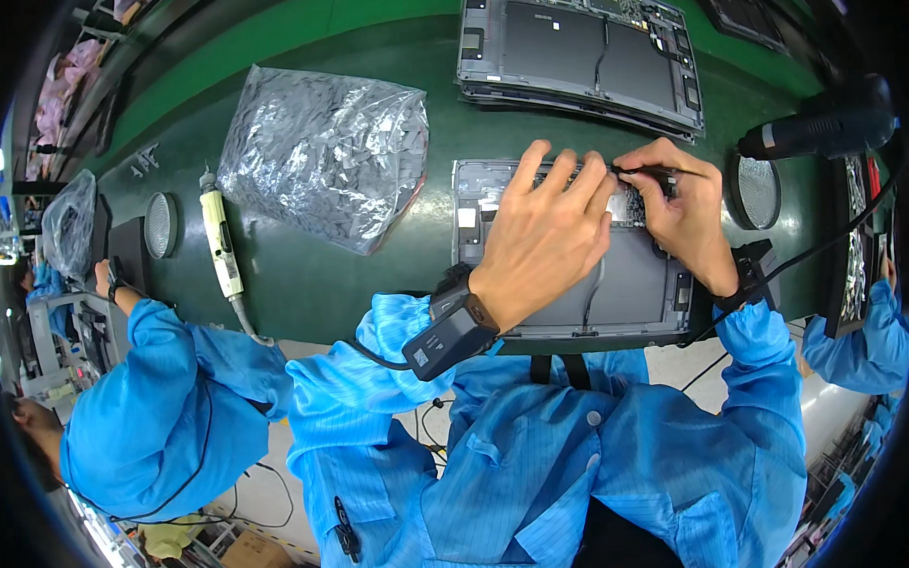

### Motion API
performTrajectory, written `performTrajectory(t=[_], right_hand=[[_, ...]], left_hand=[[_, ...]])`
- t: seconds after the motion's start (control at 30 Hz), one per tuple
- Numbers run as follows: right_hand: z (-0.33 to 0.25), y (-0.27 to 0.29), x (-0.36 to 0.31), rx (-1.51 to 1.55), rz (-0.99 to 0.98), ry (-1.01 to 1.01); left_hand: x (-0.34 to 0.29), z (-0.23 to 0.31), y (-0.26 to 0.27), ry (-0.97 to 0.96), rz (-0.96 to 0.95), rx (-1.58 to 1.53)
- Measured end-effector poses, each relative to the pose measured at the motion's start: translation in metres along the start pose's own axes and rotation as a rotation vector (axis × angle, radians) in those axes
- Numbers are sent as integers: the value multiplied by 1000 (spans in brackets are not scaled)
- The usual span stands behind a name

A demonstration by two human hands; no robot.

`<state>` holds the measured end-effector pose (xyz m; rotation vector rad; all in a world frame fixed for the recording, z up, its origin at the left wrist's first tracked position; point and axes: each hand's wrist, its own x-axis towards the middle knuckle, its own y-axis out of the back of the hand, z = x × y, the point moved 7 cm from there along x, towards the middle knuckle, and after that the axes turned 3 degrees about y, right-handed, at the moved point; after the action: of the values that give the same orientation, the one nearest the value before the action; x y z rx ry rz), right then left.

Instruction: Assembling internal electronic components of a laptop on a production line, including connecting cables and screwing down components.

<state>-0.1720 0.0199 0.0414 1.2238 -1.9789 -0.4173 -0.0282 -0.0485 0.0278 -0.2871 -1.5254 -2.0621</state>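
An opened laptop base (635,288) lies on the green bench in front of me, with its circuit board (627,206) along the far side and a dark flat area nearer to me. My left hand (548,236) rests over the board, its fingers extended and its index fingertip close to the right hand; the thumb is hidden. Slim black tweezers (661,169) are pinched in my right hand (687,211), their tip pointing left at the far edge of the board. What the tip touches is too small to make out.
A stack of similar laptop bases (576,49) lies beyond. To the left are a clear plastic bag of grey pieces (325,153), an electric screwdriver (221,242) and a round dish (160,225). Another round dish (757,191) and a black handheld tool (819,126) are at the right. Co-workers (164,414) sit either side.
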Motion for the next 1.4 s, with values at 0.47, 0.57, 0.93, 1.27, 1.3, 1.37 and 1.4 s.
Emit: performTrajectory(t=[0.47,0.57,0.93,1.27,1.3,1.37,1.4], right_hand=[[13,3,-4,163,5,-135],[10,4,-1,126,-5,-129],[6,3,1,81,-14,-77],[-21,11,11,-19,-73,17],[-28,16,8,44,-48,68],[-20,28,-11,91,-124,-130],[-10,27,-23,145,-208,-330]], left_hand=[[-1,2,4,-13,23,-19],[-1,2,4,-9,23,-13],[-2,1,3,1,21,-24],[1,-1,4,-4,33,-45],[-1,0,5,-1,23,-43],[-2,2,6,-7,13,-40],[-1,2,5,-7,7,-39]])
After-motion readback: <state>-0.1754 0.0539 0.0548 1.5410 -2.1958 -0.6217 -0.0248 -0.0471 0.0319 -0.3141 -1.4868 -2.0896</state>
